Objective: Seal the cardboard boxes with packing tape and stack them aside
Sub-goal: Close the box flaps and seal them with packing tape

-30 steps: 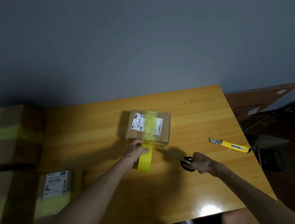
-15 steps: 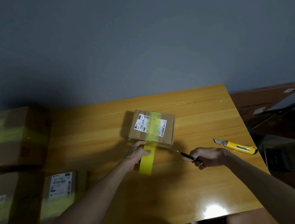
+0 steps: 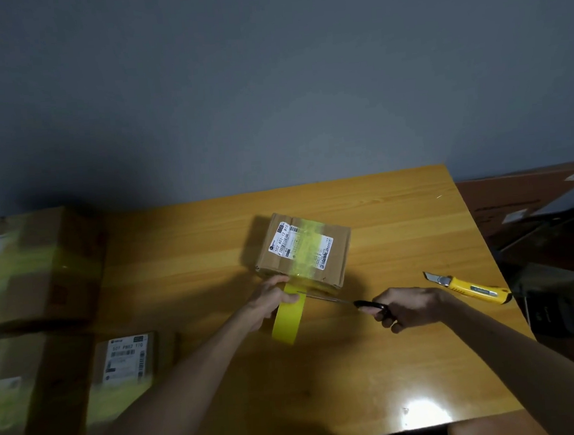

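At far left, two large boxes, one beyond the other (far large box (image 3: 35, 268), near large box (image 3: 21, 396)), carry bands of yellow tape; their labels are too blurred to read. Just right of the near one lies a small box (image 3: 129, 363) with a white label whose top line reads roughly "507 P807 170", and yellow tape across its near end.

Near the middle of the worktop (image 3: 206, 251) stands the central box (image 3: 303, 247). Its white barcode label, reading "502 602-12 815", is crossed by a yellow tape band. The left hand (image 3: 271, 302) grips the tape roll (image 3: 287, 322) just in front of this box. Its fingers curl round the roll and its thumb presses on top, with a strip of tape running up to the box's near face.

The scissors (image 3: 333, 300) point left, their tip at that strip. The right hand (image 3: 411, 307) has its fingers clamped through the black handles. A yellow utility knife (image 3: 469, 288) lies further right, blade out.
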